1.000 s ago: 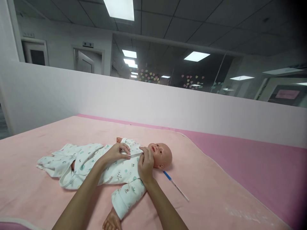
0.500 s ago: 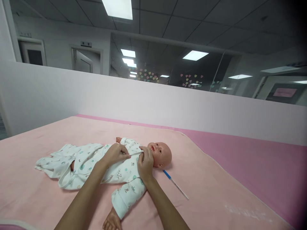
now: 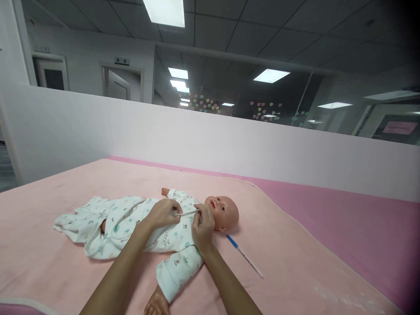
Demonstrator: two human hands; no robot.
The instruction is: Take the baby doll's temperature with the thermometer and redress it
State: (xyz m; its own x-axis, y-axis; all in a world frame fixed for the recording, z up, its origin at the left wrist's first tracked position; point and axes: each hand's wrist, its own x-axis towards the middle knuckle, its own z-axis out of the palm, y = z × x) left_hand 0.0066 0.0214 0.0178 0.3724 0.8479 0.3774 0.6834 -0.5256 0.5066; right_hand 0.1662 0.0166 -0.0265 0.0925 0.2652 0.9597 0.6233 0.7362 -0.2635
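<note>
A baby doll (image 3: 227,214) lies on its back, its head to the right, dressed in a white printed baby outfit (image 3: 183,262). Over the doll's chest, a thin white cloth tie (image 3: 189,213) stretches between my two hands. My left hand (image 3: 165,212) pinches the tie's left end, with the thumb and fingers closed. Close to the doll's chin, my right hand (image 3: 203,224) grips the other end between thumb and fingertips. The tie's ends are hidden in the fingers. The doll's near arm, with its bare hand (image 3: 157,302), lies toward me.
A thin stick with a blue handle (image 3: 232,241) rests on the pink sheet (image 3: 288,262) beside the doll's head. A white low wall (image 3: 203,140) borders the far side of the padded pink surface (image 3: 354,214). Beyond it are glass panels and doors.
The white tie now shows as a taut strip between my hands, where before I saw a raised fold at the chest. The whole view has shifted slightly, and the doll lies as before.
</note>
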